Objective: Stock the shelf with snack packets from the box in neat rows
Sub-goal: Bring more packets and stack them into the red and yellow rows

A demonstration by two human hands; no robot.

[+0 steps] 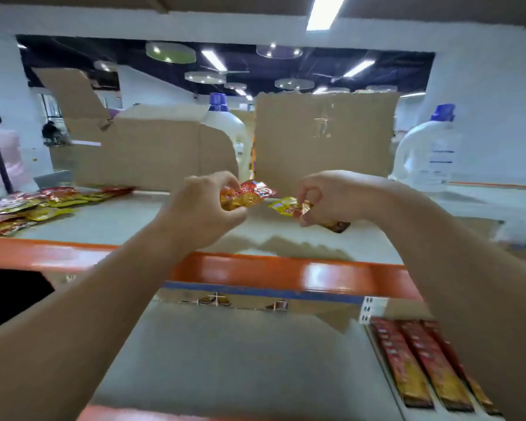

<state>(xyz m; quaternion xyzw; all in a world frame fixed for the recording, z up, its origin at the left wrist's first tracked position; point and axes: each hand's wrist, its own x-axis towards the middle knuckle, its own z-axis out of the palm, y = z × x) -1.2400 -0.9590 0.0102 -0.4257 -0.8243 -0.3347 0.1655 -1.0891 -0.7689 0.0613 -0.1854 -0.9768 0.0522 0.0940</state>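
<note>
Above the middle of the white shelf [119, 221] with its orange front edge, the left hand [202, 209] has its fingers and thumb curled round a crumpled red-and-gold foil snack packet [246, 194]. Just beside it, the right hand [331, 194] pinches a yellow-and-red foil snack packet [286, 206] whose yellow end points toward the other packet. More glossy red and yellow packets [37, 205] lie in overlapping rows at the shelf's left end, in front of brown cardboard sheets [325, 135] standing along its back edge.

The single wide-angle head camera is looking forward and slightly down, sitting close over the white flat shelf board [128, 220] and its glossy orange metal front rail [255, 271].
</note>
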